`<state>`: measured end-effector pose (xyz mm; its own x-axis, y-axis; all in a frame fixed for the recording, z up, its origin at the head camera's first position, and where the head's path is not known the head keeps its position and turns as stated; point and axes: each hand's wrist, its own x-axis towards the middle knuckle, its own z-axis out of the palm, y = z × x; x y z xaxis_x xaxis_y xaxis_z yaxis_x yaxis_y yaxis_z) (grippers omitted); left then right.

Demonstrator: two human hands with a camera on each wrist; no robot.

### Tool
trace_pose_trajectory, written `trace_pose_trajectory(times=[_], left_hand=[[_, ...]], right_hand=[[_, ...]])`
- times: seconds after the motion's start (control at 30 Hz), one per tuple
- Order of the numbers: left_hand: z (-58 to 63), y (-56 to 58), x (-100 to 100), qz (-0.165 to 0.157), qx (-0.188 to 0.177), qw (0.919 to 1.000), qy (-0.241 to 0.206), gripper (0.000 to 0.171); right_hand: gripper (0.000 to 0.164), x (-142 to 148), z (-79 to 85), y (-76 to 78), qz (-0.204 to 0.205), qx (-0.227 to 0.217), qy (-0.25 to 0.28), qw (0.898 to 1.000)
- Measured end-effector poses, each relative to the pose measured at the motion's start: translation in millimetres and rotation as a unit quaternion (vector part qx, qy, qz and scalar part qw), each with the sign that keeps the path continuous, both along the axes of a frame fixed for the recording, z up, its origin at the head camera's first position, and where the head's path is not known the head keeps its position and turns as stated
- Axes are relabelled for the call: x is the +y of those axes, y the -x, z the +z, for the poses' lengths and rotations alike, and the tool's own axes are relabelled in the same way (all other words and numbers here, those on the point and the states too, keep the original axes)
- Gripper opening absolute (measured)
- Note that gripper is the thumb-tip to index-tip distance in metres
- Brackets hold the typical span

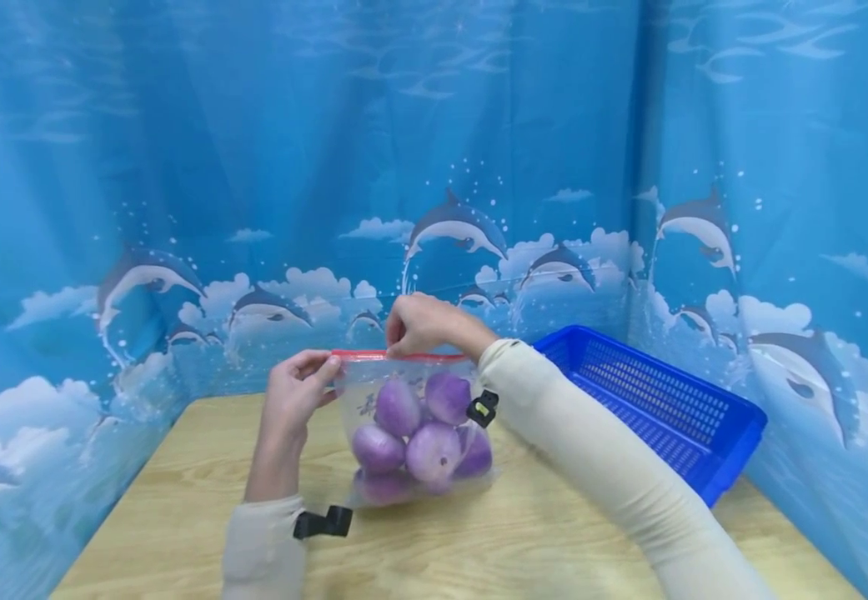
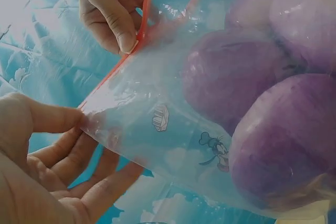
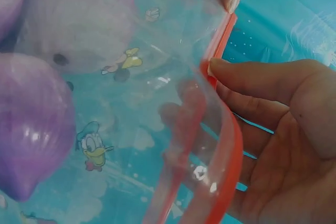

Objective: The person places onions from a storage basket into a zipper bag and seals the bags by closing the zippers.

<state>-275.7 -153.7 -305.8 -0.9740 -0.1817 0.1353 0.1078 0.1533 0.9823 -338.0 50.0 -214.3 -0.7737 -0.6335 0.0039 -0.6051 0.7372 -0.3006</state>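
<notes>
A clear zip bag [image 1: 362,408] with a red zip edge [image 3: 231,182] and small cartoon prints stands on the table, holding several purple onions [image 1: 434,451]. At the left end of the zip, my left hand [image 1: 298,387] pinches the bag's top corner between thumb and fingers. My right hand [image 1: 426,323] comes from above and pinches the zip edge between thumb and fingers, a short way right of the left hand. In the right wrist view, the two zip strips lie together between the hands and spread apart beyond my right thumb [image 3: 252,80].
A blue plastic basket [image 1: 734,417] with slotted walls stands at the back right of the wooden table [image 1: 201,467], behind my right forearm. A blue curtain [image 1: 291,167] printed with dolphins hangs round the table. Each wrist carries a small black mount [image 1: 323,522].
</notes>
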Motion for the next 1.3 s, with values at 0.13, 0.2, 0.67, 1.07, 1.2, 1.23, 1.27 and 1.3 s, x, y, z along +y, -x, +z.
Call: trace_pose_trajectory(times=[0.13, 0.2, 0.67, 1.07, 1.2, 1.23, 1.27, 1.3], left_hand=[[-0.8, 0.2, -0.6, -0.012, -0.007, 0.9999, -0.005, 0.036], [-1.5, 1.1, 0.1, -0.012, -0.010, 0.9998, -0.012, 0.040], [-7.3, 7.4, 10.9, 0.021, 0.029, 0.9991, -0.023, 0.030], [-7.2, 4.6, 13.7, 0.042, 0.034, 0.9979, -0.035, 0.029], [-8.0, 4.8, 14.3, 0.048, 0.038, 0.9972, -0.043, 0.028], [-7.8, 4.8, 14.4, 0.049, 0.038, 0.9970, -0.047, 0.027], [-7.8, 4.9, 14.4, 0.051, 0.038, 0.9968, -0.050, 0.027], [-7.5, 4.9, 14.5, 0.052, 0.038, 0.9966, -0.051, 0.026]], right_hand=[[0.006, -1.2, -1.6, -4.2, -0.003, 0.005, 0.002, 1.000], [0.005, -2.0, -3.3, -6.3, -0.005, 0.009, 0.006, 1.000], [0.006, -1.4, -10.1, -5.3, 0.008, 0.001, 0.033, 0.999], [0.006, 3.7, -8.4, -4.7, 0.011, 0.000, 0.022, 1.000], [0.007, 7.0, -8.7, -4.2, 0.009, -0.008, 0.025, 1.000], [0.006, 8.1, -8.5, -4.0, 0.008, -0.010, 0.026, 1.000], [0.006, 9.4, -8.3, -3.9, 0.008, -0.012, 0.026, 1.000], [0.006, 11.0, -8.1, -4.0, 0.007, -0.012, 0.026, 1.000]])
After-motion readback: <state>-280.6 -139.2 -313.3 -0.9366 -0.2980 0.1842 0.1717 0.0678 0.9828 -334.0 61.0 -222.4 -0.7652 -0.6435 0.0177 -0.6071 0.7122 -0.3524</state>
